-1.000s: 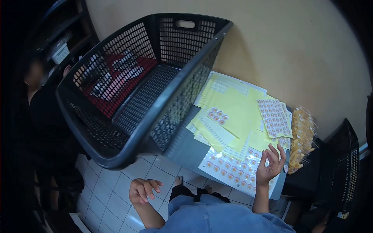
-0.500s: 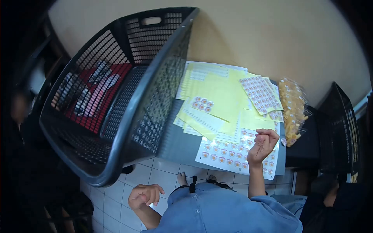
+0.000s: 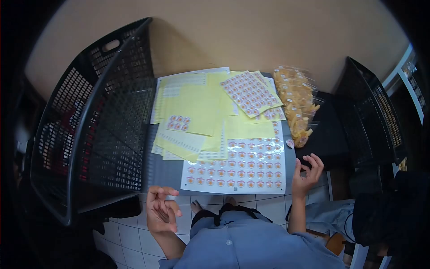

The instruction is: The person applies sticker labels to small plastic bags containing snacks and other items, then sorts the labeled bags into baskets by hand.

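Note:
My left hand hovers just in front of the table's near edge, its fingers bent and spread apart with nothing in them. To the right, near the table's front right corner, my right hand is raised with loosely curled fingers and the thumb apart, also holding nothing. A large white sheet of round stickers lies between them on the grey table. Yellow backing sheets overlap behind it, one still bearing a few stickers. A smaller sticker sheet lies on top at the right.
Clear packs of yellow snacks line the table's right side, with a small pinkish-white piece beside them. A tall black basket stands at left; another black basket is at right. Another person's jeans show at lower right.
My view has swung right, so the basket and sheets appear further left. My left hand has risen toward the table edge and spread its fingers; my right hand has moved off the sticker sheet, fingers loosening.

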Demonstrator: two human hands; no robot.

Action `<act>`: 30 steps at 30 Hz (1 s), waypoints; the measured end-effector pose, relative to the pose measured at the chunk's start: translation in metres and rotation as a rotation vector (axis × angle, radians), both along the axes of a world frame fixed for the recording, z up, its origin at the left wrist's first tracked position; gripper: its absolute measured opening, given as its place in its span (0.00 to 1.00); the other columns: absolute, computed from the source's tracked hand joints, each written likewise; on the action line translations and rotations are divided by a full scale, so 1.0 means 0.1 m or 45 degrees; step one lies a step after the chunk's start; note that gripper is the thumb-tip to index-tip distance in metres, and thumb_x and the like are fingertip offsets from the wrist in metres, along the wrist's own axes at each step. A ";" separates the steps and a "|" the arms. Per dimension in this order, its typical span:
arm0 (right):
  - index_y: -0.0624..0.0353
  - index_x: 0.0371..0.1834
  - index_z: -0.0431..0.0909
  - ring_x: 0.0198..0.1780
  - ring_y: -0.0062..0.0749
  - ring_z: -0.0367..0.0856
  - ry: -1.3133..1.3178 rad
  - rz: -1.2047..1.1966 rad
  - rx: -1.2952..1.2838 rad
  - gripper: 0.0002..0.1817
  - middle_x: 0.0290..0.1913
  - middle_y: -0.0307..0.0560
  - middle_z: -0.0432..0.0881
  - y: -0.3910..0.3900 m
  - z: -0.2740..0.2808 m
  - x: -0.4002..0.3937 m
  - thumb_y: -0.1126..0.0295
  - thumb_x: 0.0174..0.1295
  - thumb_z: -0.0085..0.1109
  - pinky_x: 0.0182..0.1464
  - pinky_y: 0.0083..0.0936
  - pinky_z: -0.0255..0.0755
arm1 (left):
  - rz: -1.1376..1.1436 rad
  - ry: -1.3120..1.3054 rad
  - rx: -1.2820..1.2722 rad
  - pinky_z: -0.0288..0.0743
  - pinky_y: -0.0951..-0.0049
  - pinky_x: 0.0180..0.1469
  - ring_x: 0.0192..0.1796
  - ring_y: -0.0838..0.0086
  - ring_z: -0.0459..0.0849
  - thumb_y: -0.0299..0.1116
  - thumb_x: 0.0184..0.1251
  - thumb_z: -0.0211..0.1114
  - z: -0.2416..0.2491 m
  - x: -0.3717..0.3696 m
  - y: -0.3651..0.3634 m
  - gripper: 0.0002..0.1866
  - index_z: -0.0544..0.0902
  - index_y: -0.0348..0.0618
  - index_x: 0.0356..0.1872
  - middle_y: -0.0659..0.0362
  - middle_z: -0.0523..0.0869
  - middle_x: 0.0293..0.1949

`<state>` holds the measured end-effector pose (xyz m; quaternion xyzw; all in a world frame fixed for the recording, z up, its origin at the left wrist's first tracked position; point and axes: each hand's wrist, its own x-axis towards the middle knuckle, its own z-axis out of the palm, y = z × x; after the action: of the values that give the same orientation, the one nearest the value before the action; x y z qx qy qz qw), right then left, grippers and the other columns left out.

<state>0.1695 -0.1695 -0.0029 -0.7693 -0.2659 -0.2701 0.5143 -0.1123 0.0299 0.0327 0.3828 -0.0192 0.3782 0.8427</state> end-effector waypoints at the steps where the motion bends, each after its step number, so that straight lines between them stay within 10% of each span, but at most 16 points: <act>1: 0.65 0.38 0.71 0.39 0.29 0.73 0.039 0.026 -0.038 0.14 0.43 0.49 0.68 -0.08 -0.04 0.08 0.84 0.47 0.56 0.32 0.16 0.74 | -0.088 -0.133 -0.045 0.68 0.91 0.13 0.32 0.70 0.80 0.15 0.35 0.70 -0.03 0.06 -0.01 0.35 0.60 0.35 0.48 0.44 0.70 0.45; 6: 0.65 0.36 0.74 0.37 0.41 0.73 0.120 0.077 -0.371 0.11 0.35 0.50 0.73 -0.17 -0.21 0.50 0.79 0.46 0.56 0.38 0.28 0.68 | 0.080 0.471 0.234 0.64 0.83 0.28 0.31 0.78 0.71 0.51 0.53 0.59 -0.13 0.20 -0.02 0.31 0.62 0.37 0.48 0.53 0.71 0.42; 20: 0.56 0.30 0.79 0.38 0.32 0.72 -0.035 0.015 -0.802 0.08 0.30 0.38 0.76 0.07 -0.30 0.67 0.71 0.44 0.61 0.40 0.26 0.60 | 0.095 0.580 0.057 0.65 0.80 0.36 0.36 0.77 0.72 0.35 0.61 0.51 -0.15 0.46 0.28 0.16 0.64 0.38 0.46 0.56 0.72 0.39; 30: 0.59 0.57 0.59 0.50 0.30 0.67 0.702 0.120 0.109 0.38 0.52 0.47 0.68 -0.30 -0.62 1.53 0.68 0.40 0.68 0.45 0.22 0.63 | -0.161 0.682 0.481 0.65 0.79 0.40 0.42 0.77 0.72 0.28 0.56 0.55 0.06 1.50 0.19 0.17 0.65 0.40 0.47 0.55 0.71 0.44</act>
<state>0.3225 -0.1995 -0.0653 -0.7782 -0.1399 -0.0372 0.6111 0.0376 0.0492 0.0391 0.6160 0.1094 0.2009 0.7538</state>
